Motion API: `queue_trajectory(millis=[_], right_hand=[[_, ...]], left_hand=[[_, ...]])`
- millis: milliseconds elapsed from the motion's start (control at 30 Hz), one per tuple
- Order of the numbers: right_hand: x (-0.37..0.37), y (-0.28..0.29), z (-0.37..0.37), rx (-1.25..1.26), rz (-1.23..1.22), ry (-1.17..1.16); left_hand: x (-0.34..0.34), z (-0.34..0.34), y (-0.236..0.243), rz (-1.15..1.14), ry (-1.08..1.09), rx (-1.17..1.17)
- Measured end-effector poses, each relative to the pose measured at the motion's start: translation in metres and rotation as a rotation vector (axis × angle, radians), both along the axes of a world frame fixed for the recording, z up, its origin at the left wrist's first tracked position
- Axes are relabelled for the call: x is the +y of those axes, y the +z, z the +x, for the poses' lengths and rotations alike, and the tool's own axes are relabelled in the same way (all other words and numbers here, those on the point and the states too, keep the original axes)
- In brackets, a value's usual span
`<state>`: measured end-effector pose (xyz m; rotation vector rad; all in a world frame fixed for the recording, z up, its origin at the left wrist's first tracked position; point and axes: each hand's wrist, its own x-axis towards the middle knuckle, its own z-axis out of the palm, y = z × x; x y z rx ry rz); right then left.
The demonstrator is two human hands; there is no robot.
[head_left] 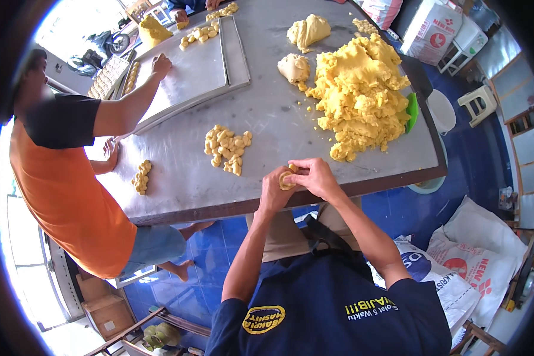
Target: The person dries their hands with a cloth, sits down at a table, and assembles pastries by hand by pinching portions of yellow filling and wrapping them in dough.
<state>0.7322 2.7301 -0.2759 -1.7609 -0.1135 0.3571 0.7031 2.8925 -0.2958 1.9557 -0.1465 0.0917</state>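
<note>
Over the table's near edge, my left hand (273,191) cups a small round of pale dough (286,181), its fingers curled about it. My right hand (315,177) closes on the same dough from the other side, with fingers pinched at its top. A bit of yellow filling (293,168) shows between the fingers. Beyond my hands, to the right, rises a big crumbly heap of yellow filling (359,89). A cluster of small dough pieces (226,147) lies ahead to the left. Two larger dough lumps, one farther (310,31) and one nearer (294,69), sit beside the heap.
To my left a person in an orange shirt (71,196) reaches over a metal tray (196,65). More dough pieces (141,177) lie near that person. A green scoop (412,113) rests against the heap. White sacks (457,261) stand on the blue floor at my right.
</note>
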Motion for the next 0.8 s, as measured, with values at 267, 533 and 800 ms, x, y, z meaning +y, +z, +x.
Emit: queue_trajectory(millis=[267, 533, 800], right_hand=[[0.0, 0.034, 0.004, -0.319, -0.288, 0.041], [0.003, 0.034, -0.019, -0.453, -0.259, 0.064], [-0.001, 0.029, 0.012, -0.459, -0.301, 0.255]], left_hand=[[0.0, 0.0, 0.003, 0.025, 0.086, 0.099], [-0.003, 0.003, 0.0, 0.059, 0.119, 0.095], [0.001, 0.001, -0.003, 0.054, 0.056, 0.099]])
